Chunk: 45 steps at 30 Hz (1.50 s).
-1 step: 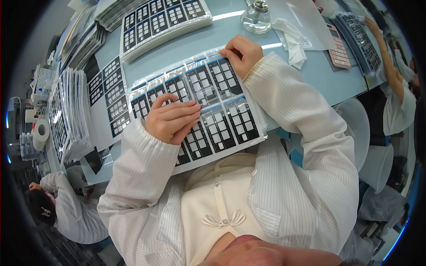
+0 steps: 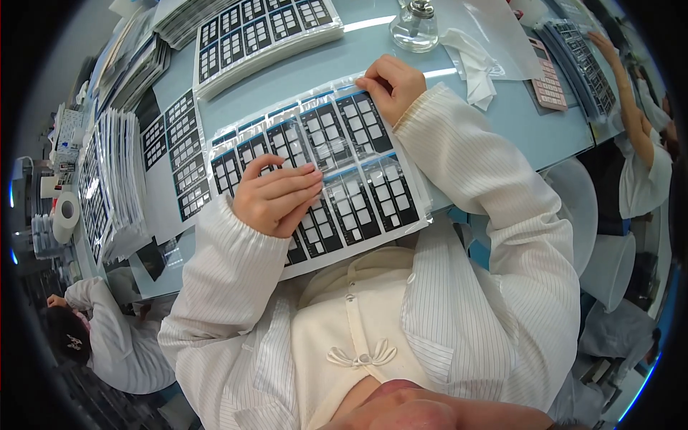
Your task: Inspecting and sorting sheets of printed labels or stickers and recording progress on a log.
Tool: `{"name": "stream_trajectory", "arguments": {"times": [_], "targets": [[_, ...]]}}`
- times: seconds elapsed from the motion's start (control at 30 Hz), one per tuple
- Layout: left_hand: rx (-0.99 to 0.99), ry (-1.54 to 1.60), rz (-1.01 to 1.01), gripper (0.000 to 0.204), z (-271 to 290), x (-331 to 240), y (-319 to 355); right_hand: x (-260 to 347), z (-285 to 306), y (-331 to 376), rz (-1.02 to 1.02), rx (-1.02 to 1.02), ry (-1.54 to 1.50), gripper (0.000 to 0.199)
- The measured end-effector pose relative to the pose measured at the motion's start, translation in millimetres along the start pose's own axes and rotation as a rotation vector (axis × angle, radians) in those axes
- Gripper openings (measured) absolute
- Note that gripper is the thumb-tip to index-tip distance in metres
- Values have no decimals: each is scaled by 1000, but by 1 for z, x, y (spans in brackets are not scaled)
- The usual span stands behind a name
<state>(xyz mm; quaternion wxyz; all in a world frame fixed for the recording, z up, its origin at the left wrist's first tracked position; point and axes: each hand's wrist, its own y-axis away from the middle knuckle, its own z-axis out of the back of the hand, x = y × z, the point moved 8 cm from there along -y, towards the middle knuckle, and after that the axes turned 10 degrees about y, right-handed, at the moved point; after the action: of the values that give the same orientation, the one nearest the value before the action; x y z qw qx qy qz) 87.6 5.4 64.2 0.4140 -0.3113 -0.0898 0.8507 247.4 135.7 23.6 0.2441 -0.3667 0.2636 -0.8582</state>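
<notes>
A printed sheet lies before me, covered with rows of black panels holding white squares and blue strips. Shiny clear film shows over part of it and along its far edge. My left hand rests on the middle of the sheet, fingers stretched out and close together; its thumb is mostly hidden. At the far right corner, my right hand is closed, with thumb and curled forefinger pinching the sheet's edge. Whether that pinch takes the film alone or the whole sheet, I cannot tell.
Beyond the sheet is a thick stack of similar sheets; more stacked sheets stand at left. A glass bottle, crumpled white tissue and pink calculator are at the far right. Other people sit at left and right.
My left hand has shifted very slightly toward me on the sheet. The right hand keeps its pinch at the corner, almost unmoved.
</notes>
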Motion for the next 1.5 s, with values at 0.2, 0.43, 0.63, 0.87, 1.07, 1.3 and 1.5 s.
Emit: {"name": "stream_trajectory", "arguments": {"times": [0.2, 0.43, 0.63, 0.87, 1.07, 1.3, 1.5], "targets": [[-14, -45, 15, 17, 0, -5, 24, 0, -5, 2, 10, -9, 25, 12], [-22, -37, 29, 16, 5, -13, 46, -2, -8, 2, 25, -4, 45, 13], [-16, -10, 62, 19, 8, -15, 76, -2, -13, 3, 56, 0, 74, 14], [-31, -17, 108, 15, 15, -17, 104, 1, -14, 7, 33, -11, 90, 14], [-33, -2, 68, 15, 21, -16, 133, 7, -15, 8, 56, -11, 115, 13], [-110, 94, 246, 18, 36, -14, 169, 8, -19, 10, 35, 30, 150, 12], [-390, 241, 388, 7, 59, 5, 221, 14, -22, 11, 48, 56, 170, 12]]}}
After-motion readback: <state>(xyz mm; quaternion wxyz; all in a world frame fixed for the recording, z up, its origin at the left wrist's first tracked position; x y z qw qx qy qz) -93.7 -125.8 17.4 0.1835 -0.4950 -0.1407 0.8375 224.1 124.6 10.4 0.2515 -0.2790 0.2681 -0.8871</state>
